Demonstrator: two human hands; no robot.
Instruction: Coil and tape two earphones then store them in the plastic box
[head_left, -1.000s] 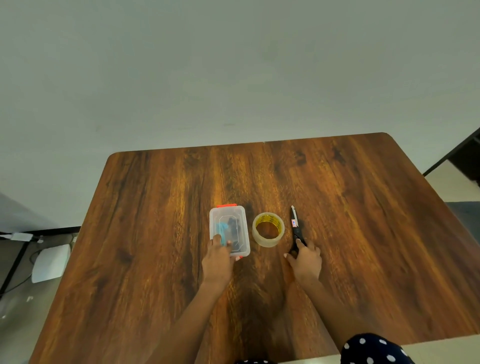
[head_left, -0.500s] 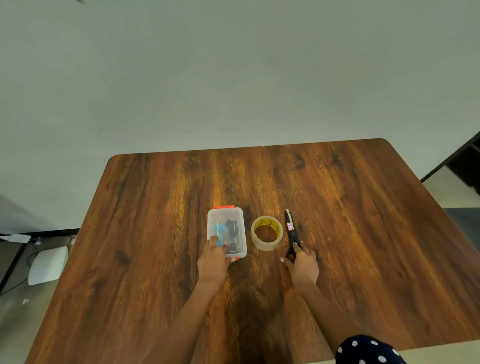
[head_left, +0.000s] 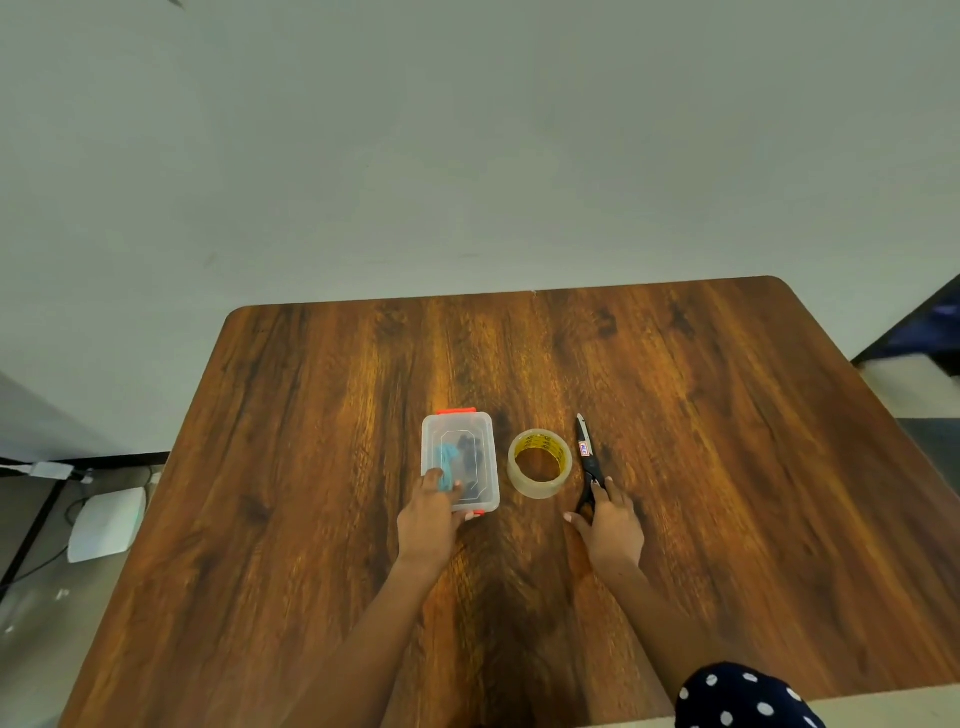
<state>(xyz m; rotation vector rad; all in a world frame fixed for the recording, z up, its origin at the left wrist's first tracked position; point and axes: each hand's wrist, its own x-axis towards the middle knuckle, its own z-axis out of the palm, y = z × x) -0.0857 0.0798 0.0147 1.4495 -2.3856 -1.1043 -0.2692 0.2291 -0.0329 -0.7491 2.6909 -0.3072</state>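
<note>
Left hand (head_left: 428, 519) fingers lie flat on lidded clear plastic box (head_left: 460, 460); right hand (head_left: 610, 525) fingers rest straight on black scissors (head_left: 588, 467); clear tape roll (head_left: 540, 463) between, on brown wooden table (head_left: 727, 467).

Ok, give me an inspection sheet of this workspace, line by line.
Surface: wooden table, dark grain, set against a pale wall.
Job's things: clear plastic box with orange clips and its lid on; blue and black earphones show through it. Tape roll lies flat to the right of the box, apart from it. Scissors lie right of the tape, tips pointing away.
Clutter: nothing seen.
Hands: left hand rests on the near end of the box; right hand touches the scissors' handles.
Cables: dark cables on the floor at left, by a white device.
Surroundings: dark furniture at far right; a polka-dot sleeve near the bottom edge.
</note>
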